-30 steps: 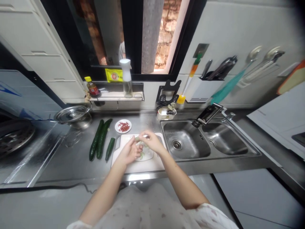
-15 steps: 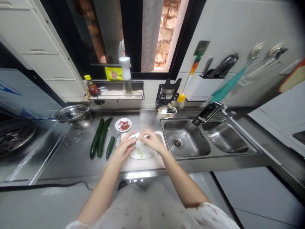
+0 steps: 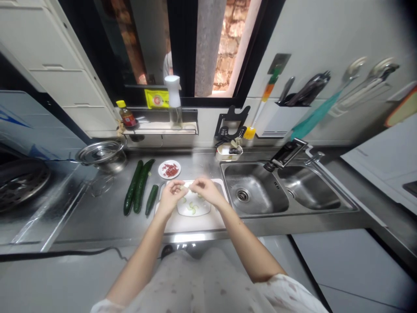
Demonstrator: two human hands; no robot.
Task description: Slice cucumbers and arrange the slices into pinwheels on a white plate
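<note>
My left hand [image 3: 173,195] hovers over the far left part of a white plate [image 3: 203,210], its fingers curled and thumb pressed to a fingertip. Close by on the right, my right hand [image 3: 206,191] is closed in a pinch, fingertips facing the left ones. What either pinch holds is too small to make out. Thin pale-green cucumber slices [image 3: 193,208] lie on the plate, which rests on a white cutting board [image 3: 195,224]. Left of the board lies a short cucumber piece [image 3: 151,200], and beyond it two long cucumbers [image 3: 130,189]. A small dish [image 3: 160,172] holds chopped red bits.
A double steel sink [image 3: 260,208] with a black faucet [image 3: 283,154] is set in the counter at right. A lidded pot [image 3: 104,158] stands at left by the stove. Behind are a shelf [image 3: 153,129] with bottles and a small container [image 3: 229,153].
My left hand's fingers have curled from loosely spread into a pinch, and it has drawn slightly back from the right. My right hand stays pinched in nearly the same place.
</note>
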